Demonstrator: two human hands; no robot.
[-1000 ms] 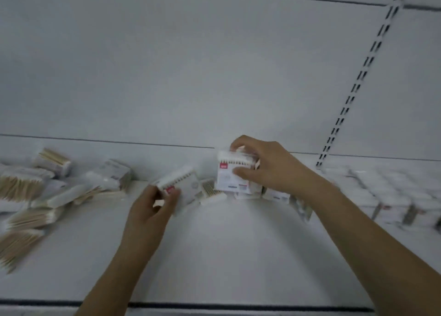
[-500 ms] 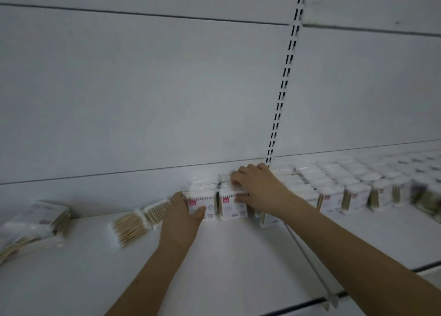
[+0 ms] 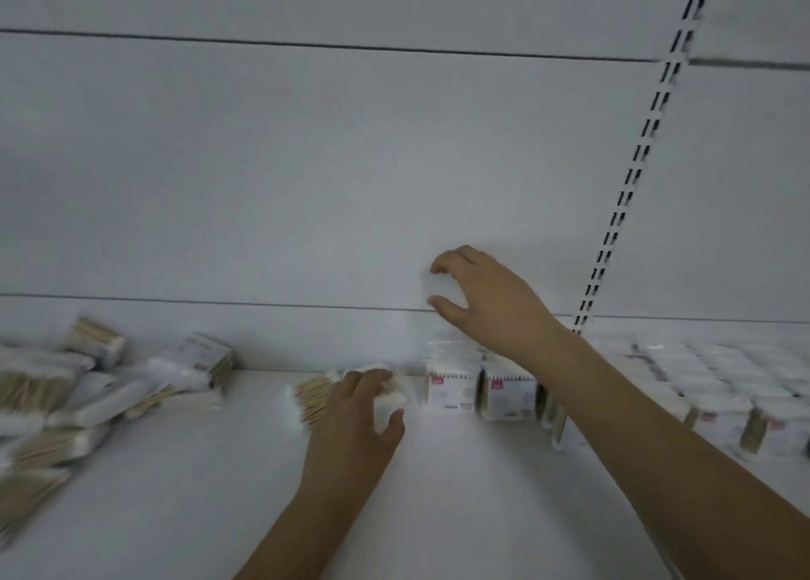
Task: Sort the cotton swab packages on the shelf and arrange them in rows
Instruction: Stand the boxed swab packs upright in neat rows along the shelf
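A loose cotton swab package is lying flat on the white shelf, just left of the upright row, and the left hand is gripping it, fingers curled over its top and thumb pressing its near end. Half a second ago this hand was pressing an upright package into line; now it is sitting further left on the flat one. That upright package and its neighbour are standing side by side against the back panel, red labels facing out. The right hand is hovering above them, holding nothing, fingers loosely curved and spread from the thumb; earlier it was resting on the second package. To the right, past the slotted upright, the arranged rows are stretching away, partly hidden by the right forearm. At far left a jumbled heap of packages is lying on the shelf, well apart from the hands, blurred by camera motion.
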